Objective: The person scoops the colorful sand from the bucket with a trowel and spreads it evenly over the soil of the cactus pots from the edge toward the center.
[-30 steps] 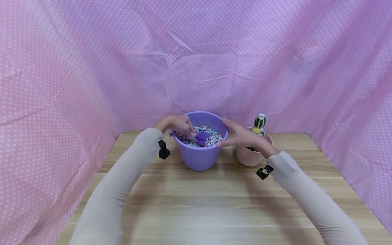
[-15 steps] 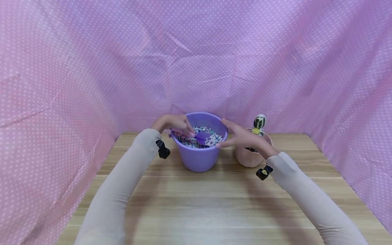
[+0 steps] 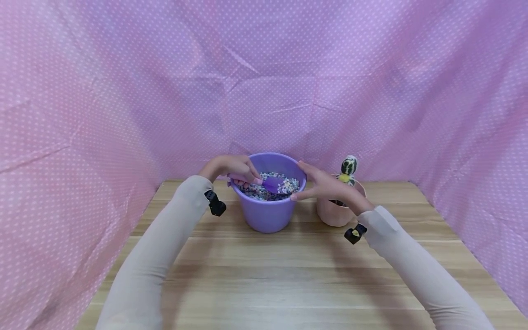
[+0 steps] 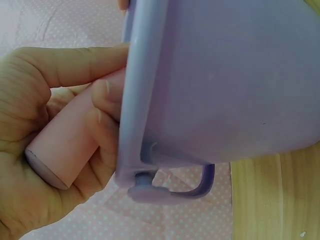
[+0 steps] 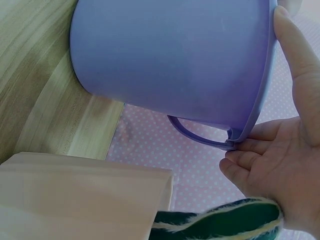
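A purple bucket (image 3: 268, 215) filled with small multicoloured pebbles (image 3: 288, 185) stands upright at the table's far side. My left hand (image 3: 238, 168) reaches over its left rim, fingers wrapped round the pink handle (image 4: 72, 135) of a small shovel. The shovel's purple blade (image 3: 271, 184) lies at the pebbles, some of them on its tip. On the bucket's right rim rests my right hand (image 3: 326, 184), thumb at the front and fingers spread toward the back. In the right wrist view the thumb touches the rim, and the other fingers are beside the bail's (image 5: 200, 139) joint.
Just right of the bucket, partly behind my right hand, is a pale pink pot (image 3: 335, 214) with a cactus-like plant (image 3: 349, 165). Polka-dotted pink cloth (image 3: 264, 91) hangs round the back and sides of the wooden table (image 3: 264, 275).
My left hand has shifted slightly left, and the shovel's blade has come up a little with pebbles on its tip. The right hand has stayed on the rim.
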Demonstrator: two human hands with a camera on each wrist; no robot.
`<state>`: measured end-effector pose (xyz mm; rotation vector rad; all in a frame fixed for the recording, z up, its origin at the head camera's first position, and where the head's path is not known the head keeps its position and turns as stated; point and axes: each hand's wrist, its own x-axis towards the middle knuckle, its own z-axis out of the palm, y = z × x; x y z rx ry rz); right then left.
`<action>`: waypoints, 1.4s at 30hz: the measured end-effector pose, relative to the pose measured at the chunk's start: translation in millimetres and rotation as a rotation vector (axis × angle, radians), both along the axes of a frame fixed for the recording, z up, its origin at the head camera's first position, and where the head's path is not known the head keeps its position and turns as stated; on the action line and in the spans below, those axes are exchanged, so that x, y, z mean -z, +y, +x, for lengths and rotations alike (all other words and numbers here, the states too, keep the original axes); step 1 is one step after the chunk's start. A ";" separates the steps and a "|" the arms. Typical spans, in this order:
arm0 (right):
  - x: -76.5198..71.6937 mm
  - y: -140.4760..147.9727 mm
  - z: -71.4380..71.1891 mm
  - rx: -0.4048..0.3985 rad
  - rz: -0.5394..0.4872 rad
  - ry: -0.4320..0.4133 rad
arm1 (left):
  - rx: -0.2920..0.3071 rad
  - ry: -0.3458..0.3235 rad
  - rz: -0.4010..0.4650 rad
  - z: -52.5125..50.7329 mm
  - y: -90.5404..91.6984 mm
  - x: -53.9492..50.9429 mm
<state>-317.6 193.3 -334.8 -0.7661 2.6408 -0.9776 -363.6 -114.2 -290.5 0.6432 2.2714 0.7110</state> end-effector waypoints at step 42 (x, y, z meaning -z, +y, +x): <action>-40.9 17.4 9.3 -0.022 0.114 0.136 | -0.097 0.058 0.148 10.6 -17.6 6.8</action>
